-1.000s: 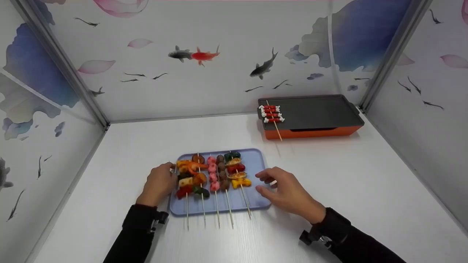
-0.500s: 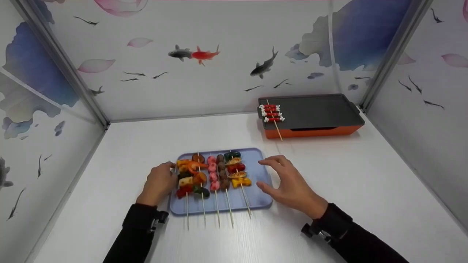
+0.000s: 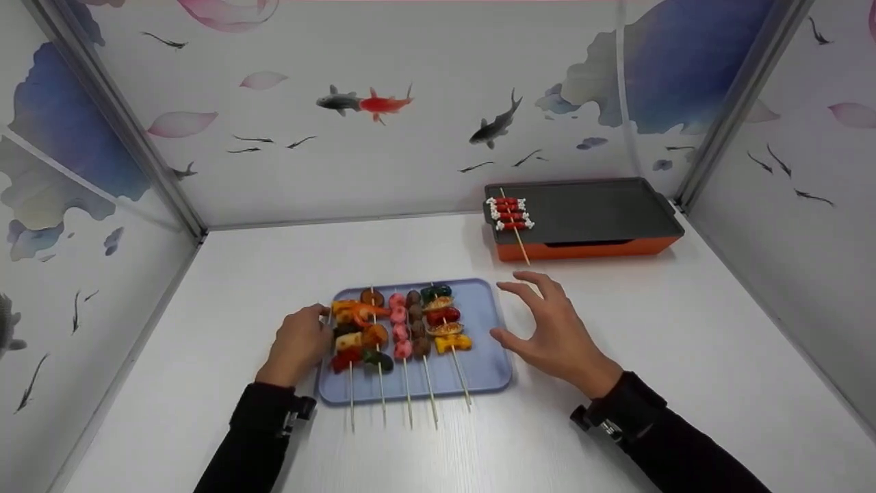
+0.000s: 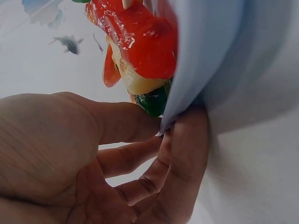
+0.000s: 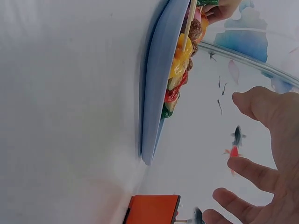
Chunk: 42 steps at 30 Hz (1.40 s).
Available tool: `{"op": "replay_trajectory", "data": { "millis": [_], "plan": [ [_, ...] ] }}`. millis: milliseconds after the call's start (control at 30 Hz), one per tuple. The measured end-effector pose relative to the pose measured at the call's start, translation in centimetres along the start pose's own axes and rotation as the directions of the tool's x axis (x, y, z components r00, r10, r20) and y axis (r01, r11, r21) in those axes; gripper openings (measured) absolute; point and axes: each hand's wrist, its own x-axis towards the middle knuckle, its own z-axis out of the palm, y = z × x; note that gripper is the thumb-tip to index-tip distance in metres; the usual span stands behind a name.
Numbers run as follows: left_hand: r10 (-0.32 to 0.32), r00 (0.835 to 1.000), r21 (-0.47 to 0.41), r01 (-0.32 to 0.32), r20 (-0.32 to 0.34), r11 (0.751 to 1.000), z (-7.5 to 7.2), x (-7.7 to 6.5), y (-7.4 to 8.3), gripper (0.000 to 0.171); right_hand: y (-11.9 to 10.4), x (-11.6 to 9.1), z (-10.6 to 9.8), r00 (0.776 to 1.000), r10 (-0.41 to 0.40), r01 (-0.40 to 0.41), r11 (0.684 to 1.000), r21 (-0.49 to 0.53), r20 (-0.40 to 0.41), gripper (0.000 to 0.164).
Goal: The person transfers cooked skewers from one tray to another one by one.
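Note:
A blue tray [image 3: 482, 356] lies on the table with several food skewers across it, their bare sticks poking past its near edge. My left hand [image 3: 295, 346] pinches the tray's left rim; in the left wrist view the thumb [image 4: 128, 121] is on the food side and a finger [image 4: 189, 158] on the outer side. At the tray's right edge hovers my right hand [image 3: 558, 335], fingers spread and holding nothing. Nearest to it is the skewer with yellow, red and green pieces [image 3: 453, 342]. Pink balls [image 3: 400, 331] and brown balls [image 3: 418, 329] fill two middle skewers.
An orange grill [image 3: 588, 250] with a black flat top stands at the back right. On its left end lies a skewer of red pieces with white ends [image 3: 510, 213], its stick overhanging the front. Printed walls enclose the white table [image 3: 253, 274].
My right hand has drawn away from the tray, rightward and toward the grill, with its fingers spreading wider. My left hand stays at the rim, and the tray and skewers have not moved.

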Motion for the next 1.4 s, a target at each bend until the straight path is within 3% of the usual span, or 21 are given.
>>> {"op": "replay_trajectory", "data": {
  "millis": [333,800,1400],
  "plan": [
    [-0.004,1.000,-0.012,0.004,0.010,1.000,-0.1,0.0,0.0,0.035,1.3,1.5,-0.5,0.997,0.065,-0.066,0.997,-0.036,-0.040,0.078],
    [-0.004,1.000,0.001,0.004,0.018,1.000,0.0,0.2,-0.2,0.036,3.7,5.3,-0.9,0.988,0.098,-0.107,0.992,-0.074,-0.116,0.077],
    [-0.019,0.999,-0.014,0.020,0.034,1.000,0.0,0.2,-0.1,0.037,5.7,8.4,0.7,0.982,0.141,-0.153,0.984,-0.094,-0.123,0.068]
  ]
}}
